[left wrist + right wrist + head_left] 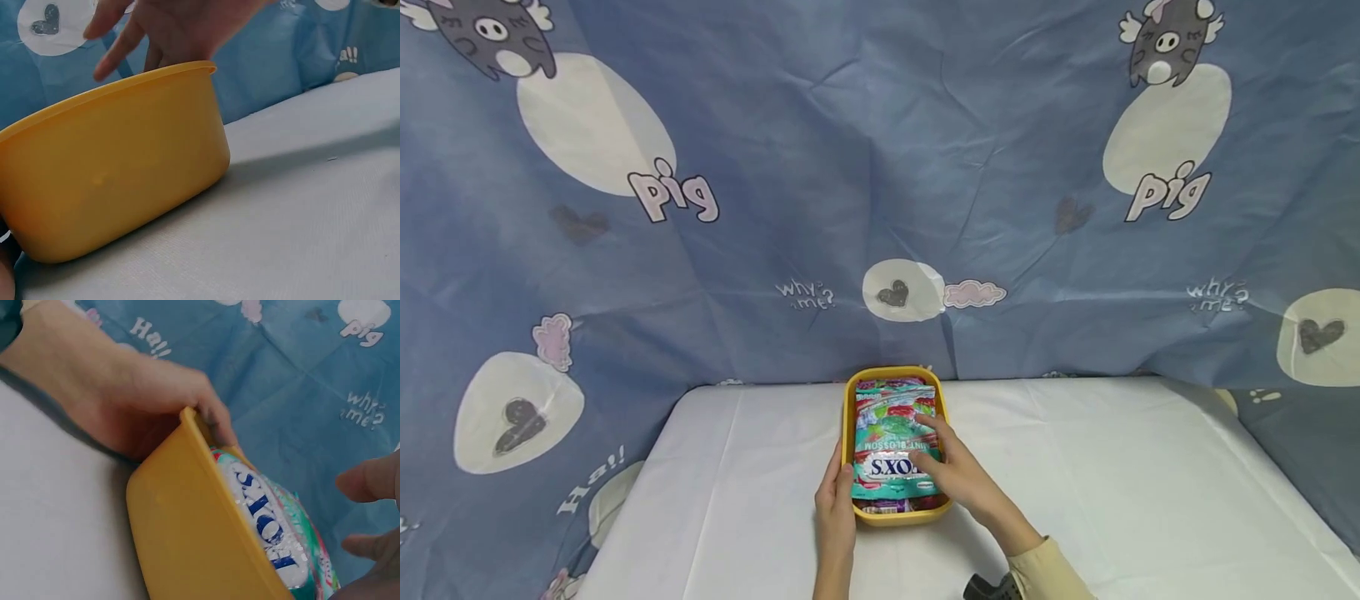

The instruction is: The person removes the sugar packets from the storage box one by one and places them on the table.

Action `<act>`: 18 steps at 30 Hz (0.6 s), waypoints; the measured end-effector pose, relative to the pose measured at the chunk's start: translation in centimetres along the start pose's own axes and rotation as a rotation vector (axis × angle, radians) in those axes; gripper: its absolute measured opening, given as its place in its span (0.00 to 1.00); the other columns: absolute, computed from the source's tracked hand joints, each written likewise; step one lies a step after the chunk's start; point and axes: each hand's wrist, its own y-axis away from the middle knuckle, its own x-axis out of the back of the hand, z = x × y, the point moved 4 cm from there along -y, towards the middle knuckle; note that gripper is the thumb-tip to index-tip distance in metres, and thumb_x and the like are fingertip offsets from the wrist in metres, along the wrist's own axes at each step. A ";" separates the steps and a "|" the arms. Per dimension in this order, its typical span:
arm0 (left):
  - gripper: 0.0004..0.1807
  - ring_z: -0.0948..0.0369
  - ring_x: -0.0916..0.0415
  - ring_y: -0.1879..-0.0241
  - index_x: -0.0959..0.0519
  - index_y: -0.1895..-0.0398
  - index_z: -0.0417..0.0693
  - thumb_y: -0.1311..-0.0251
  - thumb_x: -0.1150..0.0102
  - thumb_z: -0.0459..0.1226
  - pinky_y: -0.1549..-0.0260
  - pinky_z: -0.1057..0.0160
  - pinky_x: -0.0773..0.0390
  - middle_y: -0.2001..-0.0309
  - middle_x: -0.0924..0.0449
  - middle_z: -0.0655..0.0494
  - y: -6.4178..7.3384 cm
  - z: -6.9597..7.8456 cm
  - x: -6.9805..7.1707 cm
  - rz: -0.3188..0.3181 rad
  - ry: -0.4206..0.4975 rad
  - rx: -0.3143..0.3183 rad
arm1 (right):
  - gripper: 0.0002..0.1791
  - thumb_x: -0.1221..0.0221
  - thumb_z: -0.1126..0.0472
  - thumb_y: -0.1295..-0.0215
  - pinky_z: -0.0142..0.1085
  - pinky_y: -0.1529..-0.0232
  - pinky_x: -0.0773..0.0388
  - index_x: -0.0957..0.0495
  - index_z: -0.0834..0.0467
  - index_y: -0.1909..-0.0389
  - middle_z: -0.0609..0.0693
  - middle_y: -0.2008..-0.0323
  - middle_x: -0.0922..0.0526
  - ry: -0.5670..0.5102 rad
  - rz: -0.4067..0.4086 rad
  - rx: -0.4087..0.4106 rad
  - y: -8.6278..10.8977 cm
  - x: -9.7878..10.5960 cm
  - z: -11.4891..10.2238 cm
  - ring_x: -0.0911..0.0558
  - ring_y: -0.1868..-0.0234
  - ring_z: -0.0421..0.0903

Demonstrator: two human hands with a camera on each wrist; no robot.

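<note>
A yellow plastic container (901,519) stands on the white table, packed with wrapped sweets. On top lies a green and red candy bag (895,421) marked "FOX'S" and "MINT BLOSSOM", upside down in the head view. My left hand (835,510) grips the container's left side; in the right wrist view its thumb (215,419) hooks over the rim and the fingers stay outside. Over the right edge of the bag my right hand (961,479) reaches in with fingers spread, fingertips right at the bag. The left wrist view has this right hand (178,25) above the far rim.
Purple packets (887,506) show under the bag at the container's near end. A blue cloth (760,208) with pig prints hangs behind the white table (760,483). Near the right sleeve (1048,575) a dark wrist device (988,587) is in view.
</note>
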 end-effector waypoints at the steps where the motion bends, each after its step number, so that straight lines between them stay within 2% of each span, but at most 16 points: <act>1: 0.26 0.55 0.49 0.28 0.39 0.30 0.56 0.30 0.57 0.48 0.31 0.52 0.47 0.29 0.41 0.58 0.0 0.0 0.1 0.006 -0.007 0.000 | 0.34 0.43 0.53 0.35 0.66 0.34 0.53 0.44 0.47 0.29 0.60 0.28 0.47 0.003 0.002 -0.005 -0.2 -0.1 0.1 0.50 0.27 0.63; 8: 0.27 0.57 0.48 0.28 0.38 0.30 0.56 0.31 0.56 0.49 0.31 0.53 0.47 0.29 0.40 0.58 -0.4 0.0 -0.1 0.008 0.002 -0.006 | 0.40 0.41 0.56 0.38 0.63 0.32 0.58 0.48 0.52 0.27 0.65 0.26 0.63 0.030 -0.008 -0.017 -0.7 -0.1 0.6 0.59 0.26 0.64; 11: 0.27 0.55 0.48 0.28 0.39 0.30 0.54 0.30 0.57 0.49 0.32 0.52 0.46 0.29 0.41 0.56 -0.4 -0.1 -0.1 0.011 -0.003 0.007 | 0.41 0.40 0.57 0.38 0.60 0.31 0.54 0.48 0.55 0.27 0.65 0.27 0.56 0.030 -0.007 0.010 -0.7 -0.1 0.6 0.54 0.27 0.63; 15: 0.28 0.55 0.47 0.28 0.39 0.29 0.55 0.30 0.57 0.51 0.32 0.53 0.45 0.29 0.41 0.55 -0.2 0.0 0.0 0.022 -0.014 0.021 | 0.37 0.41 0.57 0.37 0.59 0.31 0.50 0.44 0.56 0.29 0.63 0.29 0.45 0.034 0.007 0.078 -0.5 -0.1 0.5 0.46 0.28 0.62; 18: 0.29 0.57 0.46 0.28 0.39 0.30 0.55 0.31 0.57 0.52 0.32 0.55 0.45 0.29 0.40 0.56 -0.1 0.1 0.0 0.021 -0.015 0.020 | 0.34 0.44 0.55 0.35 0.60 0.31 0.51 0.42 0.53 0.29 0.59 0.28 0.46 0.060 0.019 0.141 -0.5 -0.2 0.6 0.47 0.28 0.61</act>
